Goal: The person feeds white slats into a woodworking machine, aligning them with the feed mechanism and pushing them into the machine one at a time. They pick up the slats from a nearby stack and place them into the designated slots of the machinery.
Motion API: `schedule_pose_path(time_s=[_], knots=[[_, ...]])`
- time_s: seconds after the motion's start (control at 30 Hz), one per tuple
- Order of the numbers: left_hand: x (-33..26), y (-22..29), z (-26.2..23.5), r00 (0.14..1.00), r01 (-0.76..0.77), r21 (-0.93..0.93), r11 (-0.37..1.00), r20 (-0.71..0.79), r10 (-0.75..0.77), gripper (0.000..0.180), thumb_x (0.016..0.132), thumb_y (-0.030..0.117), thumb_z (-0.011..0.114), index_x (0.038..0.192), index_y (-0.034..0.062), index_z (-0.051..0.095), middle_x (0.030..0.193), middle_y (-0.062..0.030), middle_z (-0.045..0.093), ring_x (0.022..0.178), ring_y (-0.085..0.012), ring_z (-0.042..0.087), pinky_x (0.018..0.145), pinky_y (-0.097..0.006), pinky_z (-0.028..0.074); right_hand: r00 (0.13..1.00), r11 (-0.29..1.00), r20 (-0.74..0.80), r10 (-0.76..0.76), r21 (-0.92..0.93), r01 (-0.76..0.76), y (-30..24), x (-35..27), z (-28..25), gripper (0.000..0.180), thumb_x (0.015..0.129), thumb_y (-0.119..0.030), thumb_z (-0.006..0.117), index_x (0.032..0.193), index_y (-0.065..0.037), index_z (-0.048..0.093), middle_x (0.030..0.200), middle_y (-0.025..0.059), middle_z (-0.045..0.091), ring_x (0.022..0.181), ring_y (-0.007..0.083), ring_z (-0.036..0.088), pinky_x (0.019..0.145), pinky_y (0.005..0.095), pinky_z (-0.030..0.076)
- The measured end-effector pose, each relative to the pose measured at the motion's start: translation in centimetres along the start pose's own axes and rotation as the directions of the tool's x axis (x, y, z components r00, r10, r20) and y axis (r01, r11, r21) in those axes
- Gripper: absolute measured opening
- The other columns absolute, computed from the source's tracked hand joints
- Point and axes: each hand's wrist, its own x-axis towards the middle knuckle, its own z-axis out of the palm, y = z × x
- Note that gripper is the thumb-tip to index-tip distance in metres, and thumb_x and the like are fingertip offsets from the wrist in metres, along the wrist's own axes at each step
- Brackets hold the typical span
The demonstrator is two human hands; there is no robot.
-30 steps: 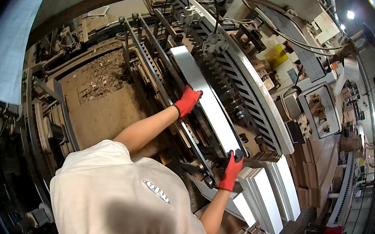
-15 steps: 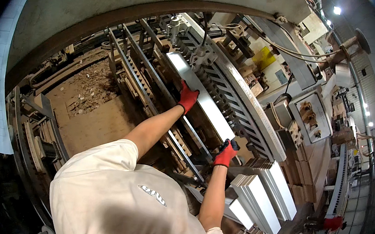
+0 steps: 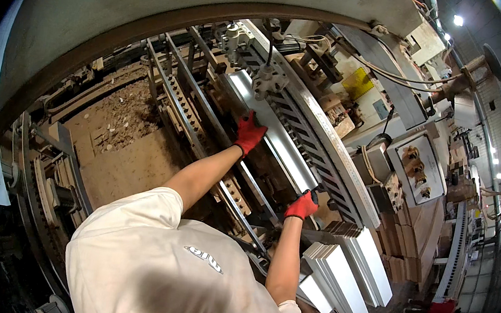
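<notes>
A long, glossy white board (image 3: 291, 154) lies along the machine, beside the toothed strip of its bed (image 3: 311, 135). My left hand (image 3: 250, 134), in a red glove with dark fingertips, grips the board's near edge around its middle. At the right end, my right hand (image 3: 303, 204), gloved the same way, holds the board's corner. The fingers of both hands are partly hidden against the board. Over the far left part of the board stands a metal clamp-like head (image 3: 270, 79).
Metal rails (image 3: 207, 105) run along the board's near side. Stacked white boards (image 3: 335, 277) stand at the lower right. A thick machine beam (image 3: 174, 9) arches across the top. Debris (image 3: 122, 118) litters the left floor. Far right, a person in red (image 3: 443, 309) appears.
The board has shifted slightly away from me, closer to the toothed strip, with both hands still on it. My view has tilted a little.
</notes>
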Motion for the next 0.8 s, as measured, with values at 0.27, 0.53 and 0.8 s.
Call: schedule_pose_path(time_s=[0.27,0.53,0.8], knots=[[5.0,-4.6,0.8,0.999,-0.020,-0.211,0.977,0.039,0.029,0.101,0.072,0.042,0.078,0.155,0.0255,0.023,0.151,-0.0347,0.013,0.135,-0.0503,0.029,0.109,-0.051,0.033,0.993,0.997,0.107,-0.039,-0.069,0.047,1.5,1.9,2.7,0.014,0.083,-0.012,0.066,0.085,0.001,0.063,0.082,0.0051,0.061,0.067,0.0185,0.053,0.062,0.0352,0.043],[-4.6,-0.2,-0.2,0.959,-0.272,0.263,0.926,0.160,0.236,0.121,0.062,0.060,0.079,0.153,0.0046,0.020,0.146,-0.0376,0.026,0.138,-0.0494,0.027,0.112,-0.053,0.029,0.938,0.994,0.340,0.068,0.063,-0.095,1.2,2.4,0.2,0.007,0.087,-0.011,0.065,0.086,-0.004,0.065,0.066,-0.0020,0.056,0.050,0.0097,0.046,0.046,0.0278,0.036],[-4.3,0.5,-1.2,0.960,-0.277,0.406,0.871,0.163,0.229,0.125,0.064,0.064,0.078,0.154,0.0042,0.015,0.149,-0.0318,0.024,0.136,-0.0457,0.030,0.109,-0.052,0.033,0.796,0.915,0.562,-0.228,-0.156,0.372,-3.8,-4.9,-7.2,0.034,0.088,-0.013,0.067,0.120,-0.002,0.062,0.114,0.0138,0.068,0.102,0.0262,0.066,0.090,0.0359,0.049]])
